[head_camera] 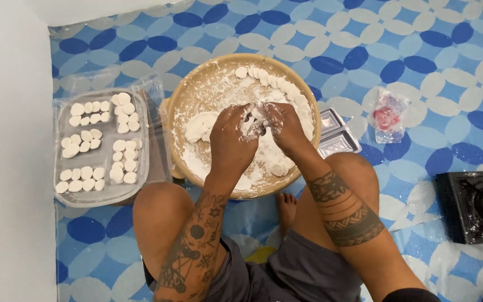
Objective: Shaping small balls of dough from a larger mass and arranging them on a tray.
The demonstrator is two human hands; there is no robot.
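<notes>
A round wooden tray (181, 106) dusted with flour lies on the floor in front of me. My left hand (231, 137) and my right hand (284, 125) meet over its middle, both pinching a small piece of white dough (254, 119). A larger lump of dough (199, 126) lies at the tray's left. Several small flat dough rounds (278, 84) line the tray's far right rim, and more lie near its front.
A clear plastic tray (142, 146) with several rows of dough rounds sits to the left. A small silver mould (335, 134) lies right of the wooden tray, a plastic bag with something red (388, 116) beyond it. A black box (468, 207) stands far right. White wall at left.
</notes>
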